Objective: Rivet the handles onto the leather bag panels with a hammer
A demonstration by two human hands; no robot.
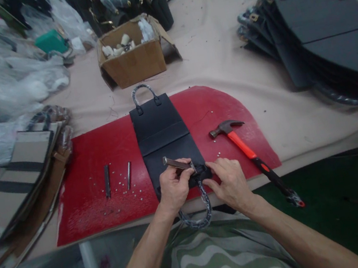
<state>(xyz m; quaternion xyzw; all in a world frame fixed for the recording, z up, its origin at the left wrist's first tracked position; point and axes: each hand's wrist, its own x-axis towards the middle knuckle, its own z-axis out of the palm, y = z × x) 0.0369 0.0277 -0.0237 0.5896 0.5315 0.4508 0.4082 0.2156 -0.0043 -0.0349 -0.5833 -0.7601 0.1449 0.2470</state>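
A black handbag panel with a plastic-wrapped handle at each end lies across a red board. My left hand is closed around a metal punch, which slants over the near end of the panel. Between both hands lies the black base of the near handle, whose loop hangs over the table edge. My right hand pinches this black piece at its right side with thumb and fingers. Right of the panel rests a claw hammer with a red and black grip.
Two metal rods, a dark one and a silver one, lie on the board among several small pale bits. A cardboard box stands behind. Stacked black panels lie at right, beige and black pieces at left.
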